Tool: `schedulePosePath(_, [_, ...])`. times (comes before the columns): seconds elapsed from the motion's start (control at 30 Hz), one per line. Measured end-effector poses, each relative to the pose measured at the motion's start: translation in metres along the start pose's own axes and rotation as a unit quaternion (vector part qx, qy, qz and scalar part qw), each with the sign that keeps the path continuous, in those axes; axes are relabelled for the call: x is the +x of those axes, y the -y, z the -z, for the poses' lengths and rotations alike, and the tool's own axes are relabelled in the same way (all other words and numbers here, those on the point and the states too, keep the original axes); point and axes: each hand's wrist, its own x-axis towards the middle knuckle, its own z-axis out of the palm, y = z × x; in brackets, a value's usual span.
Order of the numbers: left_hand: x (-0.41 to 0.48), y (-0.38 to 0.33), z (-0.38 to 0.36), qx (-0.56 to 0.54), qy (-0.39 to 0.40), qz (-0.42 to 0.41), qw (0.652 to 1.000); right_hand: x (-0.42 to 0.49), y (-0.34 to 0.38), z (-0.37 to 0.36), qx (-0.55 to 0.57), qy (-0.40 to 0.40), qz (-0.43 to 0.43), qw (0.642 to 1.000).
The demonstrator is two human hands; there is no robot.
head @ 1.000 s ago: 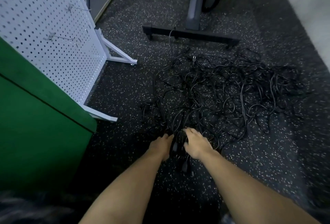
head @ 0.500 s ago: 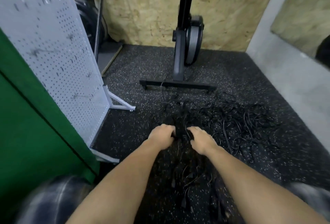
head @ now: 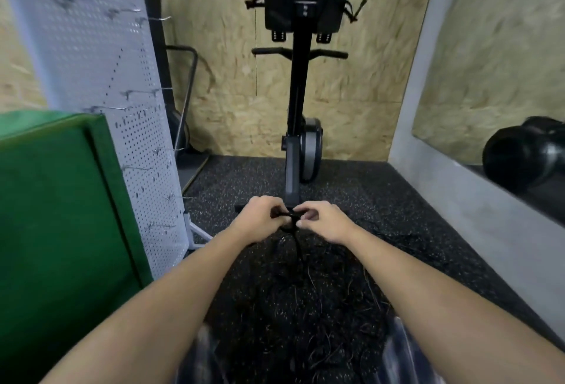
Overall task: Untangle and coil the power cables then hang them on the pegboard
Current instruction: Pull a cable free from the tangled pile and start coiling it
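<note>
Both hands are raised in front of me, close together, gripping a black power cable (head: 290, 220). My left hand (head: 260, 217) has its fingers curled round the cable on the left. My right hand (head: 318, 218) pinches the same cable on the right. A strand hangs straight down from between them into the tangled pile of black cables (head: 305, 307) on the floor, which is blurred. The white pegboard (head: 101, 102) stands at the left on its white foot, with several metal hooks (head: 146, 93) sticking out of it.
A green panel (head: 55, 200) stands in front of the pegboard at the left. A black machine on an upright post (head: 298, 108) with a floor base stands straight ahead against the chipboard wall. A grey wall with a mirror (head: 489, 108) runs along the right.
Both hands have lifted off the floor pile with a cable, pulling a strand up. My view has tilted up from the floor toward the wall and the machine.
</note>
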Motion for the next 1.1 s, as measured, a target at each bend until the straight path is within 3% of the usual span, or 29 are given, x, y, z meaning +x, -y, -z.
schedulePosePath(0.17, [-0.013, -0.033, 0.032, -0.023, -0.043, -0.013, 0.999, -0.025, 0.031, 0.018, -0.01, -0.038, 0.023, 0.999])
schedulePosePath(0.33, [-0.018, -0.061, 0.053, -0.016, -0.026, -0.004, 1.0, -0.046, 0.043, 0.04, 0.013, -0.061, 0.045, 0.997])
schedulePosePath(0.57, [-0.007, -0.061, 0.058, -0.078, -0.02, 0.073, 0.994, -0.024, 0.03, 0.05, 0.091, -0.039, 0.059, 0.993])
schedulePosePath(0.7, [0.008, -0.041, 0.051, -0.147, -0.011, 0.111, 0.983, 0.0, 0.01, 0.038, 0.178, -0.05, 0.023, 0.983])
schedulePosePath(0.93, [0.057, 0.007, 0.02, -0.352, 0.002, 0.158, 0.923, 0.065, -0.015, 0.021, 0.348, -0.039, -0.073, 0.934])
schedulePosePath(1.0, [0.077, 0.026, 0.01, -0.382, -0.004, 0.165, 0.909, 0.088, -0.013, 0.026, 0.346, -0.013, -0.086, 0.934])
schedulePosePath(1.1, [0.102, 0.039, 0.006, -0.42, 0.027, 0.148, 0.895, 0.116, -0.014, 0.041, 0.262, 0.042, -0.045, 0.963])
